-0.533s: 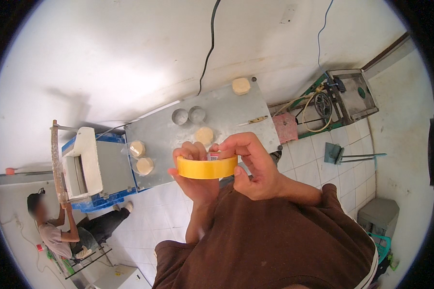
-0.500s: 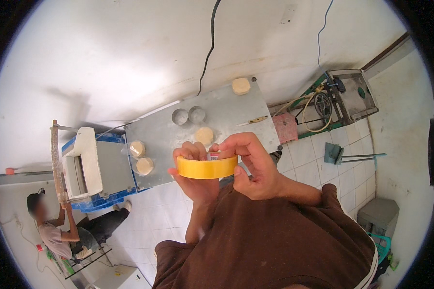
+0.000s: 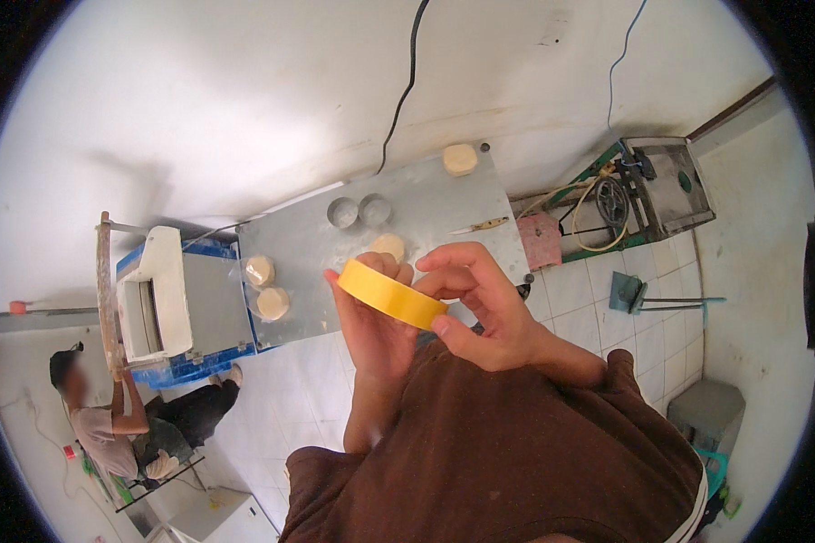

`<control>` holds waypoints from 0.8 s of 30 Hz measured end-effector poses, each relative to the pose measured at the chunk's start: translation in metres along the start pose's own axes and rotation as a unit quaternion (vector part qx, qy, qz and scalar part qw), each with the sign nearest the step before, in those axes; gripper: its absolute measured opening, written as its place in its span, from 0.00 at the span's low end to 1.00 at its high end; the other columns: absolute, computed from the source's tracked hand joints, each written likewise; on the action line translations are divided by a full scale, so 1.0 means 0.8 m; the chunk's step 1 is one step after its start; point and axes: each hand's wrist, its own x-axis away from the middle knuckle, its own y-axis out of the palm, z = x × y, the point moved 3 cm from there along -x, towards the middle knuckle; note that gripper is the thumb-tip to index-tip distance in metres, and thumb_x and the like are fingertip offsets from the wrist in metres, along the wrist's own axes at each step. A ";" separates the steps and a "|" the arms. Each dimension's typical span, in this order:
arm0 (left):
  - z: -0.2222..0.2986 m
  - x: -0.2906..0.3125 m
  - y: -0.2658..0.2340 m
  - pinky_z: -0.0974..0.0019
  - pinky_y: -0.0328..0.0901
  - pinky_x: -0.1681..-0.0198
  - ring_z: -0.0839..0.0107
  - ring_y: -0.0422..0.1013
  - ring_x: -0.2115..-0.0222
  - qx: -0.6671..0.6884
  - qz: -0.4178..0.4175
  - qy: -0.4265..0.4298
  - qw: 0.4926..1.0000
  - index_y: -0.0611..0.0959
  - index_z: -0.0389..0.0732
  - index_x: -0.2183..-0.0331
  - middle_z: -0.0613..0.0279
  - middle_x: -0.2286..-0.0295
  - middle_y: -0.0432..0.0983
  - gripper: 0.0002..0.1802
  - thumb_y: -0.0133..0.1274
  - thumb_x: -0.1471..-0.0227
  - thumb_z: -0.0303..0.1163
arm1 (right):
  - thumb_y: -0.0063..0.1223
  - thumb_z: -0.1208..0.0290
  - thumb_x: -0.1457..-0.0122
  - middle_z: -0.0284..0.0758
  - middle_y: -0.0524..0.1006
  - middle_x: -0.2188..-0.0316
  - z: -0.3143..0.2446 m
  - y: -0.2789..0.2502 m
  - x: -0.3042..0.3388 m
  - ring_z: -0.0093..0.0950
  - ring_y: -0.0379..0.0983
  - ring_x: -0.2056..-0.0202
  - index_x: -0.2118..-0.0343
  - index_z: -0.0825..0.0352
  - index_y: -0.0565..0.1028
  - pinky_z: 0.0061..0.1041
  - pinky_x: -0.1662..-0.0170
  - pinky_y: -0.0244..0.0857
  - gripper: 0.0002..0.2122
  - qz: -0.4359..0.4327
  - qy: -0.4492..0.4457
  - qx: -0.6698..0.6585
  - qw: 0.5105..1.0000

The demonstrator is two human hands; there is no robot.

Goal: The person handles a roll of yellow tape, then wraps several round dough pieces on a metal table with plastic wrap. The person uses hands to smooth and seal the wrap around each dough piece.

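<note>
Yellow and glossy, the ring-shaped tape roll [image 3: 391, 295] is held tilted before the grey metal table [image 3: 439, 199]; the left hand [image 3: 377, 333] cradles it while the right hand [image 3: 487, 312] pinches its lower right end, presumably steadying it with the outer face uncovered.

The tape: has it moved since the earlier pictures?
Yes. Judged against the tins, the tape has tilted: its left end now appears closer to them.
</note>
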 end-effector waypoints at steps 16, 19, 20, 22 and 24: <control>0.005 0.033 0.039 0.48 0.53 0.35 0.58 0.60 0.40 -0.556 0.014 0.296 0.777 0.60 0.44 0.44 0.43 0.41 0.61 0.33 0.61 0.44 0.28 | 0.61 0.90 0.42 0.46 0.68 0.41 0.017 0.003 -0.004 0.43 0.78 0.45 0.38 0.66 0.54 0.39 0.41 0.77 0.34 0.052 -0.018 -0.012 0.998; -0.002 0.038 0.046 0.50 0.55 0.36 0.59 0.64 0.43 -0.535 0.010 0.268 0.801 0.62 0.41 0.45 0.40 0.43 0.66 0.30 0.59 0.43 0.21 | 0.61 0.90 0.42 0.47 0.68 0.41 0.019 0.003 -0.004 0.43 0.78 0.44 0.37 0.65 0.54 0.38 0.43 0.79 0.34 0.047 -0.007 0.005 0.999; -0.004 0.039 0.046 0.51 0.56 0.37 0.59 0.66 0.44 -0.524 0.022 0.258 0.811 0.62 0.40 0.46 0.40 0.44 0.68 0.29 0.58 0.43 0.19 | 0.61 0.90 0.42 0.47 0.68 0.41 0.019 0.002 -0.003 0.43 0.78 0.45 0.37 0.65 0.54 0.38 0.43 0.79 0.34 0.039 -0.006 0.014 0.999; -0.004 0.041 0.049 0.53 0.62 0.39 0.59 0.70 0.46 -0.543 0.023 0.252 0.801 0.63 0.40 0.46 0.40 0.45 0.69 0.28 0.57 0.43 0.18 | 0.61 0.89 0.42 0.46 0.68 0.41 0.021 0.001 -0.002 0.39 0.75 0.42 0.37 0.66 0.55 0.38 0.42 0.77 0.34 0.036 -0.005 0.014 0.999; -0.004 0.039 0.051 0.56 0.67 0.43 0.60 0.74 0.50 -0.555 0.026 0.248 0.794 0.64 0.38 0.46 0.41 0.47 0.71 0.26 0.57 0.42 0.18 | 0.62 0.89 0.43 0.42 0.68 0.43 0.022 0.003 -0.001 0.34 0.69 0.37 0.37 0.67 0.59 0.39 0.38 0.73 0.33 0.043 -0.012 -0.010 0.999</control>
